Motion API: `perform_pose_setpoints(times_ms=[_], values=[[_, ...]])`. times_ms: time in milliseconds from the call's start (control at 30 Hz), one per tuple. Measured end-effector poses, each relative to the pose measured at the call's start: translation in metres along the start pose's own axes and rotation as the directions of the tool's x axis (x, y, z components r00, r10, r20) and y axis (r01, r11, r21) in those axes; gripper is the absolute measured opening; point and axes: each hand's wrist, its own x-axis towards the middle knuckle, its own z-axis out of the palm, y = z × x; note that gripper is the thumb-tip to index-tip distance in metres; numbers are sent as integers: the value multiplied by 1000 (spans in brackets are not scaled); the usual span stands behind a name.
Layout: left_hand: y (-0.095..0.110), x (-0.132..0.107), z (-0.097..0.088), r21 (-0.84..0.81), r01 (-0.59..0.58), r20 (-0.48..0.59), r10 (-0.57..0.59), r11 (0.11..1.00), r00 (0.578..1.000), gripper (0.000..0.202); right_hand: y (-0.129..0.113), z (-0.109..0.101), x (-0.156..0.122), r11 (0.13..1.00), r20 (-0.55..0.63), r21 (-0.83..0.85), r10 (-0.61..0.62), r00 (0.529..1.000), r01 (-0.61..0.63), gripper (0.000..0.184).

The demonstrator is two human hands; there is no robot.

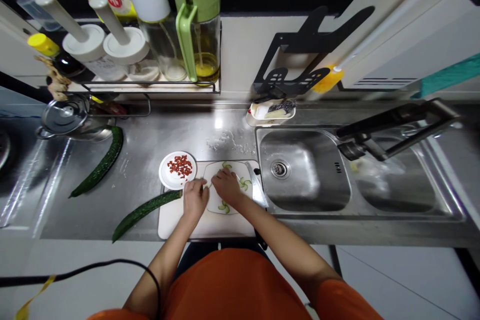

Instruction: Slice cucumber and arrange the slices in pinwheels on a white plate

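Note:
On a white cutting board [171, 225] lies a white squarish plate [233, 195] with thin green cucumber slices [245, 183] set in small fanned clusters near its edges. My right hand [227, 187] reaches over the plate, fingers bent down and drawn together at its surface; what they pinch is hidden. At the plate's left edge my left hand [195, 201] is closed, thumb and fingers together round something small that I cannot make out. A cucumber [148, 211] lies partly on the board beside it. A knife [258, 187] rests at the board's right side.
A round white plate of diced red bits [180, 166] touches the board's back left. Another cucumber [101, 167] lies further left, near a lidded pot [65, 116]. The double sink [307, 172] with a dark faucet [375, 135] is to the right. Seasoning jars [125, 47] and an oil bottle [198, 25] fill the rack.

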Motion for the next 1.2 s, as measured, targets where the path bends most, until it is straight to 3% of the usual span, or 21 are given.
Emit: perform_pose_setpoints(times_ms=[167,300,433,767,1200], values=[[0,-1,-2,28,-27,-4,27,999,1000,14,7,5,-11,1000,-97,19,-7,995,9,18],[1,-3,-5,27,-156,-8,156,987,988,18,5,8,-27,999,-197,32,-28,980,35,22],[1,-10,-5,53,-261,46,259,964,965,23,-3,16,-41,996,-213,-9,-88,973,89,33],[3,-20,-6,215,-240,119,219,947,969,28,-8,22,-46,985,-136,-67,-167,977,159,42],[8,-25,-6,250,-184,159,147,951,976,32,-2,18,-43,968,-111,-87,-244,963,236,44]])
